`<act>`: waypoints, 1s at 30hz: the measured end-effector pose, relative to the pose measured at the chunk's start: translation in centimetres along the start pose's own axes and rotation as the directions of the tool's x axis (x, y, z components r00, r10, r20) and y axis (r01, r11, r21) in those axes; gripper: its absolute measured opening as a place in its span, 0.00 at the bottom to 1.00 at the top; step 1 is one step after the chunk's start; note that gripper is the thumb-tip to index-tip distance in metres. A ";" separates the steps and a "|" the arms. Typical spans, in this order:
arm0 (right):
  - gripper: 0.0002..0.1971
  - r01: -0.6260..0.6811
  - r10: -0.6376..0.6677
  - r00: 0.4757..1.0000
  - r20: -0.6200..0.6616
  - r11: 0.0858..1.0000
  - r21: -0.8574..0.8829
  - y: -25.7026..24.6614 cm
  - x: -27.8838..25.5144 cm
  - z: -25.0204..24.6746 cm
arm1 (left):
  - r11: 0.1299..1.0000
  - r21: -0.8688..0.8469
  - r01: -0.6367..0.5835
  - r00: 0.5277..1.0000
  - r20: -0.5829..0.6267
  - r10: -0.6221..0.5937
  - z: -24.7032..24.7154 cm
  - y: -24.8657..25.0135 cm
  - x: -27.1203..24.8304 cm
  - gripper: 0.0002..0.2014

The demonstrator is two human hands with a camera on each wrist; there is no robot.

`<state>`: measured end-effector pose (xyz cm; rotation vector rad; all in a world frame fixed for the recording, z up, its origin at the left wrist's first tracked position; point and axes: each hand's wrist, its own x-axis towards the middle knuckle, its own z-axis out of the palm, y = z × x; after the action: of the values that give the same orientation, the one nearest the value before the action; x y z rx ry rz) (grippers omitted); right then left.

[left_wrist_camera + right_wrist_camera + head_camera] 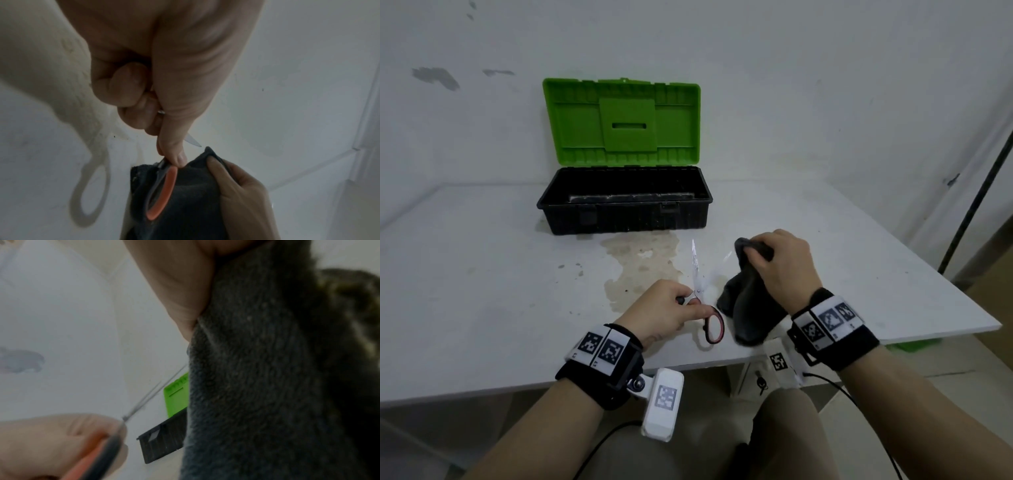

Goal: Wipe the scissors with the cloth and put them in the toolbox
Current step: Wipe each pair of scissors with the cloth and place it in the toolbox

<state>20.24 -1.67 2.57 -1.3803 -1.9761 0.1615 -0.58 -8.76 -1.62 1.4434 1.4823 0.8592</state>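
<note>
My left hand (671, 305) grips the scissors (697, 270) by their upper handle, with the blades spread apart and pointing toward the toolbox. Their red-lined lower handle loop (714, 324) hangs free near the table's front edge. In the left wrist view the thumb (174, 146) pinches the handle above the orange loop (164, 191). My right hand (780, 263) holds a bunched dark grey cloth (750, 308) just right of the blades; whether it touches them I cannot tell. The cloth (257, 386) fills the right wrist view. The black toolbox (625, 212) stands open behind, with its green lid (623, 123) upright.
The white table (482, 291) carries a brownish stain (640, 267) between the toolbox and my hands. A wall rises close behind the toolbox. The table's right edge falls off to the floor, where a dark pole (976, 205) leans.
</note>
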 end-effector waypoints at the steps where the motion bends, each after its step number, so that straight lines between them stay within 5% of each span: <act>1: 0.06 0.009 -0.009 1.000 -0.024 1.000 0.014 0.0 -0.2 -0.3 | 1.000 -0.005 0.015 1.000 -0.007 -0.015 -0.1 0.0 0.0 0.13; 10: 0.09 0.298 -0.314 0.925 0.215 0.949 0.106 -2.5 -3.9 1.3 | 0.999 -0.033 -0.002 1.000 0.017 0.003 0.8 0.7 0.1 0.15; 16: 0.08 0.145 -0.146 0.987 0.060 0.989 0.020 -0.8 -1.4 0.9 | 1.000 -0.012 -0.020 1.000 0.020 0.020 0.5 0.3 0.0 0.21; 20: 0.07 0.059 -0.058 0.997 -0.057 0.998 0.020 0.5 -0.5 -0.4 | 1.000 -0.011 0.028 0.999 0.020 -0.028 0.5 0.3 -0.1 0.14; 26: 0.09 0.236 -0.249 0.951 0.182 0.968 0.087 -2.3 -4.1 1.2 | 1.000 -0.015 -0.005 1.000 0.028 0.006 0.8 0.5 0.5 0.14; 30: 0.09 0.224 -0.230 0.964 0.136 0.973 0.057 -1.7 -3.4 1.6 | 1.000 -0.013 -0.020 1.000 0.015 0.020 0.7 0.5 0.3 0.22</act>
<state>18.49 -4.84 0.59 -1.1319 -2.2204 0.1975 0.23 -8.53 -1.48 1.4539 1.4508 0.8667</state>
